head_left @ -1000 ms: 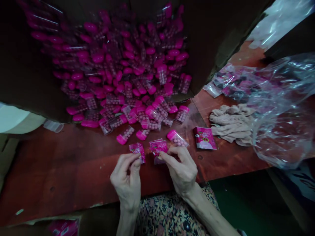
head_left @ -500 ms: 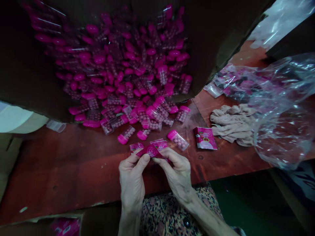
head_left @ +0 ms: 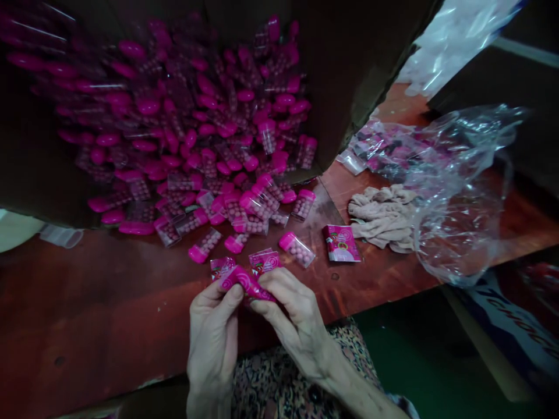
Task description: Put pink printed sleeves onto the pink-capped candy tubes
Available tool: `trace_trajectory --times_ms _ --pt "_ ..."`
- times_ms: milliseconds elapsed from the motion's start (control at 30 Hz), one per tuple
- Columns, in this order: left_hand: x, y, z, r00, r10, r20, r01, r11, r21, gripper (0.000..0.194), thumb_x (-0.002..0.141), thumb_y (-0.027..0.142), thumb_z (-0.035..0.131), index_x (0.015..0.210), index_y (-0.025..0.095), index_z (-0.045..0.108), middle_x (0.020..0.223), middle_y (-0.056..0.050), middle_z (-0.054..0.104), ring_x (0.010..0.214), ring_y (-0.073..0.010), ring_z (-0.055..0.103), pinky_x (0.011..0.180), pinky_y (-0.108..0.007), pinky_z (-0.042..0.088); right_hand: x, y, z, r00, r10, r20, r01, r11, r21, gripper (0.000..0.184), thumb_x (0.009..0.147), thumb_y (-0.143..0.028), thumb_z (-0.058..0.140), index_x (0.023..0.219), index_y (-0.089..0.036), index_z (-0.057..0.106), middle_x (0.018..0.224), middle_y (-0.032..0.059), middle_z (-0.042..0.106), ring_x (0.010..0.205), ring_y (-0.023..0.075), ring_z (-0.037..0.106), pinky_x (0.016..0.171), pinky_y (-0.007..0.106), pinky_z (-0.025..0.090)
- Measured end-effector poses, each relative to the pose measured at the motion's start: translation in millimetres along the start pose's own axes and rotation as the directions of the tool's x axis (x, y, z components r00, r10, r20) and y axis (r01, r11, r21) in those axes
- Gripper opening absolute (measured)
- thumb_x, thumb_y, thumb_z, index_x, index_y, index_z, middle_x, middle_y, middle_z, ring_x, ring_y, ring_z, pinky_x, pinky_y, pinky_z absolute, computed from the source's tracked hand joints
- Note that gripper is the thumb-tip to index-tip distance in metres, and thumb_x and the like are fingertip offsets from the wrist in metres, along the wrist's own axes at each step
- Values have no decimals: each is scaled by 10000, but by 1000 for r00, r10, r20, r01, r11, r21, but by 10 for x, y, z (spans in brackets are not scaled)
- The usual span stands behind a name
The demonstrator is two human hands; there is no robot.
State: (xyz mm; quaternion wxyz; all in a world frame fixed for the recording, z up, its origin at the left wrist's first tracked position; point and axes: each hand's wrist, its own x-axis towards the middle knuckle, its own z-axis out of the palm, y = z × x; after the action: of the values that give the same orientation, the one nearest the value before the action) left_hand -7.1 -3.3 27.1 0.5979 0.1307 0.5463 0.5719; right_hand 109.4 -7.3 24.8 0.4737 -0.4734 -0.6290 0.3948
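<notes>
"Red surface (head_left: 109, 302), big dark box (head_left: 349, 70) on it, pile of pink-capped jars (head_left: 190, 138) inside with some loose out front. What's changed?"

"Left hand (head_left: 213, 334) and right hand (head_left: 294, 326) were apart a second ago. Now they're together, both pinching one pink wrapper (head_left: 243, 280), so I'd say neither's free for anything else."

"Where's it sit?"

"Right between them, bent, one end at each hand. Flat wrappers (head_left: 265, 262) lie just beyond it."

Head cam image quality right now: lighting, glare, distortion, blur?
Head view: dim, box walls nearly black; head view: bright glints on the clear bag; head view: upper-left jars look stretched; head view: print on the held pink wrapper is soft.
</notes>
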Motion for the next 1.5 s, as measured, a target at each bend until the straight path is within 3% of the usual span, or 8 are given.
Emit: trace_trajectory --times_ms 167,567,667,800,1000,1167,1267,1500 --pt "-37 -15 41 994 101 -41 -100 995 26 219 525 214 808 722 149 737 714 -40 721 683 -122 622 706 -224 512 20 23 37 983 90 -163 -78 994 79 153 822 -189 594 672 -161 590 635 2 584 588 121 550 560 231 443" --pt "-27 -6 55 995 93 -35 -94 995 -36 252 508 244 825 722 166 719 664 -22 702 608 -120 619 623 -223 519 2 6 81 996 -74 -55 68 992 -101 378 945 -245 371 590 -171 478 568 -10 425 554 120 419 511 243 352" --pt "-37 7 60 995 91 -45 -91 996 -8 218 546 234 806 727 148 721 699 -36 712 645 -122 620 671 -241 520 39 -4 18 997 -74 -2 73 990 -124 365 937 -240 399 603 -163 526 576 0 477 560 126 449 524 248 386" --pt "-22 31 42 991 85 -108 -93 993 -69 197 546 223 806 697 141 710 671 -18 698 574 -92 590 572 -198 500 97 79 -136 988 -151 -18 146 975 -169 177 901 -262 491 865 -158 629 732 31 619 682 151 559 627 269 472" --pt "38 68 -12 982 59 -182 -94 978 -187 176 565 204 802 688 150 688 610 25 658 468 -45 522 439 -141 406 147 387 -209 971 -147 -187 -34 691 -722 232 868 -243 506 1056 -152 606 1000 140 575 920 274 497 769 454 464" --pt "73 91 -36 982 61 -181 -110 955 -275 133 603 205 784 675 168 679 607 30 655 499 -53 547 508 -161 439 112 564 -160 981 -105 -161 -75 566 -821 252 878 -186 457 1091 -161 590 1029 145 553 883 256 495 749 445 458" --pt "89 109 -31 982 60 -179 -114 944 -308 110 633 209 767 680 168 676 628 24 664 519 -60 564 491 -158 432 105 616 -181 977 -122 -173 -64 605 -793 268 881 -174 443 1098 -171 600 999 142 573 853 249 506 716 439 469" --pt "101 120 28 979 46 -198 -113 933 -341 113 645 206 760 718 159 687 701 15 699 605 -72 611 500 -150 431 68 306 -173 975 -54 -214 -33 924 -382 238 818 -174 577 1050 -180 629 988 83 608 884 205 596 768 391 519"
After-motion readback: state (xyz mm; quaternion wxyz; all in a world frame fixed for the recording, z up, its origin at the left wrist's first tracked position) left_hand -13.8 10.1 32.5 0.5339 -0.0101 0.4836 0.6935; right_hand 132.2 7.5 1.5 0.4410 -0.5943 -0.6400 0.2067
